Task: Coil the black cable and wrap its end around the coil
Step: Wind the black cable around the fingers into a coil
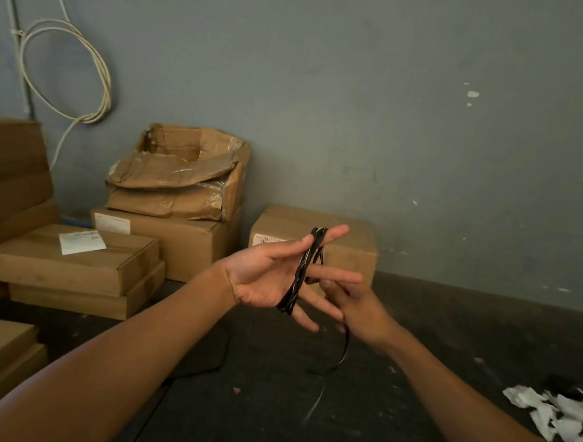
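The black cable (300, 274) is wound in several loops around the spread fingers of my left hand (267, 277), which is held palm up in the middle of the view. Just behind and to the right of those fingers, my right hand (356, 311) pinches the cable's free end. From it a loose tail (340, 357) hangs down in a curve toward the dark floor. The right hand's fingertips are partly hidden behind the left fingers.
Cardboard boxes (70, 258) are stacked at the left and against the grey wall, one torn open (181, 173), another (312, 246) right behind my hands. A white cable coil (69, 69) hangs on the wall. White scraps (564, 416) lie on the floor at right.
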{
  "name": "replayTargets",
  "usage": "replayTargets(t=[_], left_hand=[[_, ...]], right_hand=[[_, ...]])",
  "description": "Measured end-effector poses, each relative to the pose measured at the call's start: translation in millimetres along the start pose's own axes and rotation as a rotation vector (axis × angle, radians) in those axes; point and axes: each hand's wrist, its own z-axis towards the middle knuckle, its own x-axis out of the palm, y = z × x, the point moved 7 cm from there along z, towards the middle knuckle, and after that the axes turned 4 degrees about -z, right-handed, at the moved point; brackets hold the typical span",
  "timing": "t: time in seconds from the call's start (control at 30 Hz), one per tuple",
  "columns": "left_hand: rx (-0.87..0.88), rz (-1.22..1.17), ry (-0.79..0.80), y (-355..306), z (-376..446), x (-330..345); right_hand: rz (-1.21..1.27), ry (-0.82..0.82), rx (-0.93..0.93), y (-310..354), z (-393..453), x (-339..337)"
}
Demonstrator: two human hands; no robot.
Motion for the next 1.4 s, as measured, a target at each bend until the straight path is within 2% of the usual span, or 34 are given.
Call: replayTargets(t=[0.23, 0.47, 0.67, 0.9, 1.03, 1.2, 1.4], left_hand=[[0.032, -0.060, -0.041, -3.8, -0.9, -8.2], [0.083, -0.091, -0.144, -12.9, 5.5, -21.2], [0.147, -0.121, -0.253, -18.9, 0.9, -38.6], [0.237, -0.173, -0.358, -16.2, -5.9, -53.6], [0.283, -0.211, -0.364, -20.5, -3.8, -53.7], [0.269, -0.223, -0.354, -16.0, 4.8, -50.7], [0.192, -0.149, -0.459, -0.4, 8.4, -60.3]], right_hand=[[-0.028, 0.065, 0.099, -23.3, -13.5, 19.2], [-0.061, 0.169, 0.056, -9.7, -26.6, 50.3], [-0.281, 0.365, 0.018, 9.5, -38.1, 72.6], [-0.500, 0.305, -0.124, 45.4, -28.6, 58.1], [-0.622, 0.334, -0.045, 23.2, -29.6, 59.0], [-0.644, 0.374, 0.016, 13.3, -32.3, 61.5], [-0.683, 0.356, -0.082, 52.0, -29.1, 44.4]])
